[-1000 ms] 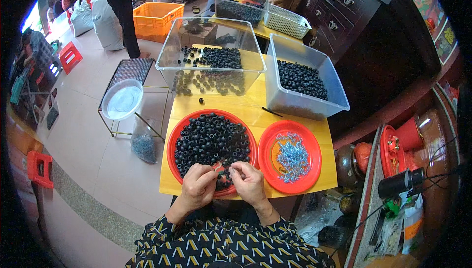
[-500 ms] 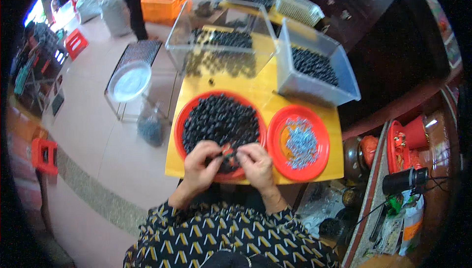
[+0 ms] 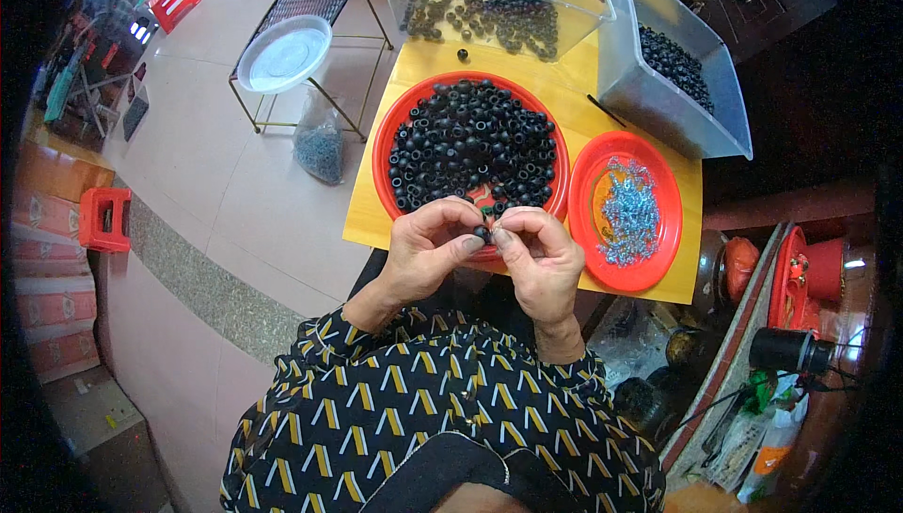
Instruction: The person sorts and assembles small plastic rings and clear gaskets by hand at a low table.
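Note:
My left hand (image 3: 423, 252) pinches a small black round knob (image 3: 483, 233) between thumb and fingertips, over the near rim of a red round tray (image 3: 378, 151). Close beside it, the fingers of my right hand (image 3: 540, 264) are pinched together, fingertips nearly meeting the left ones; what they grip is too small to make out. Heaped in the tray are many black knobs (image 3: 470, 137) with holes in them. To the right, a smaller red plate (image 3: 670, 221) holds a scatter of small silvery-blue metal pieces (image 3: 630, 212).
On the yellow table (image 3: 372, 217) stand a clear bin (image 3: 489, 5) and a translucent bin (image 3: 628, 90), both with black knobs. A wire stool (image 3: 310, 0) bears a white basin (image 3: 285, 54), with a filled plastic bag (image 3: 318, 151) below. A red stool (image 3: 103, 220) stands left.
The view has tilted down and drawn closer to the table. Both hands have come together at the tray's near rim; a black knob now shows clearly in the left fingers.

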Available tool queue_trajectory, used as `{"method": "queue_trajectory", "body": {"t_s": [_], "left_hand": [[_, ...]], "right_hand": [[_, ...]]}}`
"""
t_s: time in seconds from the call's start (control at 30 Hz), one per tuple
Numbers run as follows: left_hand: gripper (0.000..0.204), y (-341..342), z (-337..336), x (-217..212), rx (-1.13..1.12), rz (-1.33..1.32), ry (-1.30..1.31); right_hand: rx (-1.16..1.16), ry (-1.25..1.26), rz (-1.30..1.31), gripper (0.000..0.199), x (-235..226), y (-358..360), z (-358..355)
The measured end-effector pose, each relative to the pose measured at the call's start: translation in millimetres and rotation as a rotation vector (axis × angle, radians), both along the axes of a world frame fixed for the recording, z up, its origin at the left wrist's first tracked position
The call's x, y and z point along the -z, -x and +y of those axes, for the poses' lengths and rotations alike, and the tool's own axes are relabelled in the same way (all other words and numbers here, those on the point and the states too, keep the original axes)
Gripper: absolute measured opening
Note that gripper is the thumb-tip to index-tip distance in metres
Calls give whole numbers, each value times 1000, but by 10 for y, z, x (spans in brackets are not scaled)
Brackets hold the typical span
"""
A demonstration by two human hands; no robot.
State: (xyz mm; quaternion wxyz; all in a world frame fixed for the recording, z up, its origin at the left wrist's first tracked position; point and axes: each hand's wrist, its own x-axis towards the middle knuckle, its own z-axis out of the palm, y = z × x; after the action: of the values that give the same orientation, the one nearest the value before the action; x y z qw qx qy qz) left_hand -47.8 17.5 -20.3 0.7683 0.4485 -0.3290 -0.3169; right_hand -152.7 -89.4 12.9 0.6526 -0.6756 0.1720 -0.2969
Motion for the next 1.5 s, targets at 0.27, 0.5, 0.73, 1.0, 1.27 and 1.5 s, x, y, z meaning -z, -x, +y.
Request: {"method": "queue_trajectory", "body": {"t_s": [0.27,0.5,0.73,1.0,1.27,1.5], "left_hand": [[11,53,27,-37,-16,-60,-28],[14,-56,115,2,-26,33,26],[16,-173,179,95,16,377,165],[16,-227,251,146,56,526,235],[16,-220,229,155,47,522,228],[16,-235,242,160,63,543,256]], "right_hand": [[20,468,15,11,-37,68,78],[9,505,140,18,-92,144,-184],[-19,867,327,14,35,-14,-433],[-132,1010,338,13,79,-321,-304],[-131,1044,346,9,123,-519,-226],[-217,1126,386,15,81,-490,-321]]}}
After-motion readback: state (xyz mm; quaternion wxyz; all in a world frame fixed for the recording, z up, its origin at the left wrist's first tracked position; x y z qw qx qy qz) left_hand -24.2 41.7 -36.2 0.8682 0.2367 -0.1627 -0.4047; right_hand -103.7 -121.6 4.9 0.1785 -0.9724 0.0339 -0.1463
